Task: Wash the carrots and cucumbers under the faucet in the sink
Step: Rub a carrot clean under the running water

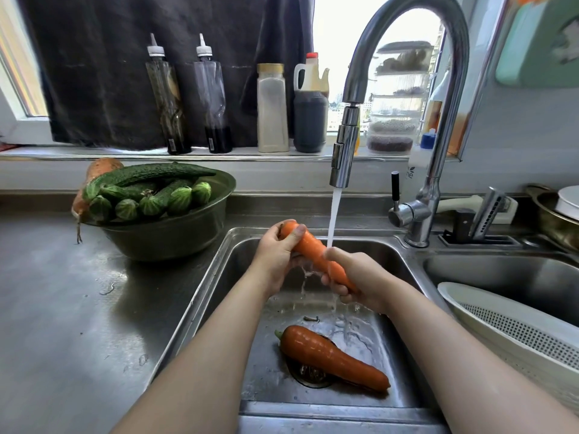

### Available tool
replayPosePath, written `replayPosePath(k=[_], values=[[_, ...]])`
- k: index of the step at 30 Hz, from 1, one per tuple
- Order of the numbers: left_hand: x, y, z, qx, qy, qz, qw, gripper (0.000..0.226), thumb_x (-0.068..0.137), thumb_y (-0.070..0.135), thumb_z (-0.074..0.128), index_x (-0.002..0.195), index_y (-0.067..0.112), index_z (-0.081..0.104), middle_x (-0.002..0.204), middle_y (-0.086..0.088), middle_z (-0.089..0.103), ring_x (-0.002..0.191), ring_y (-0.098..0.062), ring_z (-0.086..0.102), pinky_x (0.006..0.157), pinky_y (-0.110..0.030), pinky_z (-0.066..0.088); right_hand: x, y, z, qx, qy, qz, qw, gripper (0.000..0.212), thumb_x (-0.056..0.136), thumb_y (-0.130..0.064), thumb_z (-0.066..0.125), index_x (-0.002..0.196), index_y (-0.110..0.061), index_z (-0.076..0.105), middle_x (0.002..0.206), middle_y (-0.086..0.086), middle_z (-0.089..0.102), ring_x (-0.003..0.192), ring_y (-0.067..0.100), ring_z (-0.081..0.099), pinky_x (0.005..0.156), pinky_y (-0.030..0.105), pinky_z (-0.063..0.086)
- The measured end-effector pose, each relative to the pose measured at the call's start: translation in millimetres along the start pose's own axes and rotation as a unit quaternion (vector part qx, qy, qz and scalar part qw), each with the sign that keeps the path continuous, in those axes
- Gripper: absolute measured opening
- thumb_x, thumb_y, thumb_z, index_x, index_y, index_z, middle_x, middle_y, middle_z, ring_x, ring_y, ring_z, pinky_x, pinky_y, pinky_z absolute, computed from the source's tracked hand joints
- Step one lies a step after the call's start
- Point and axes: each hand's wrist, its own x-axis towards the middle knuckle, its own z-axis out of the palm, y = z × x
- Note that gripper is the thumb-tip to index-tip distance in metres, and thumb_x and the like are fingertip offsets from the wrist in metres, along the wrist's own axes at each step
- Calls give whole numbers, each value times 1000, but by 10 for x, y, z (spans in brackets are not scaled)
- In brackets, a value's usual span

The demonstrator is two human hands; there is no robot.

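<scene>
**Carrot under the running water, both hands on it**

Head view: you hold a carrot [313, 249] over the sink [216, 277], one hand at each end. Your left hand [277, 256] grips the thick top end. Its fingers [300, 230] are curled round the carrot, with the thumb lying across the top. Your right hand [363, 277] wraps the narrow end. Its fingers curl underneath, so the tip is hidden in your palm. The carrot slopes down from upper left to lower right, clear of the sink floor.

The faucet [344, 151] stands at the back right corner of the sink, and its spout arches over the basin. The stream of water [333, 214] lands on the middle of the carrot, just beside your right thumb. Water runs off below both hands.

A second carrot [332, 355] lies on the sink floor, nearer to you. Its thick end, with a green stub, is to the left. Its body lies partly across the drain [310, 375], and its tip points to the lower right.

On the bench [62, 308] left of the sink, a dark green bowl [169, 236] stands just beside the sink's rim. It is heaped with cucumbers [150, 186], and one long cucumber lies across the top of the pile. An orange root [100, 167] shows behind the bowl on its left side.

To the right, a second basin [501, 270] holds a white colander [501, 321], tilted against the near wall. Several bottles [272, 111] stand in a row on the windowsill behind the sink.
</scene>
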Motion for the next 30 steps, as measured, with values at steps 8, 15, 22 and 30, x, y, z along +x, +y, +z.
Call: replayPosePath(k=[8,15,22,30], values=[[-3,-15,1,22,8,24,999,70,75,41,79,135,15,55,134,-15,60,116,-33,64,83,-40,63,-31,-19,3,-15,-5,2,1000,40,100,-35,50,113,-2,68,74,5,64,48,11,44,45,22,36],[-10,-7,-10,15,3,24,1000,55,88,32,74,137,17,53,134,-12,57,117,-32,63,86,-42,63,-52,-30,16,-19,11,-4,1000,39,100,-38,54,106,-3,68,69,4,63,47,11,43,45,22,35],[-35,6,-14,19,-18,18,999,63,76,41,76,133,22,57,138,-12,56,121,-35,61,92,-48,61,-22,-13,3,-13,8,2,1000,42,100,-43,55,112,-5,68,73,6,64,48,12,44,45,23,36],[-19,-6,23,29,22,26,999,70,68,47,81,128,17,61,131,-15,62,115,-34,66,81,-42,64,-41,-21,15,-15,-8,10,1000,45,101,-44,51,109,-3,68,73,5,63,48,12,44,43,22,37]])
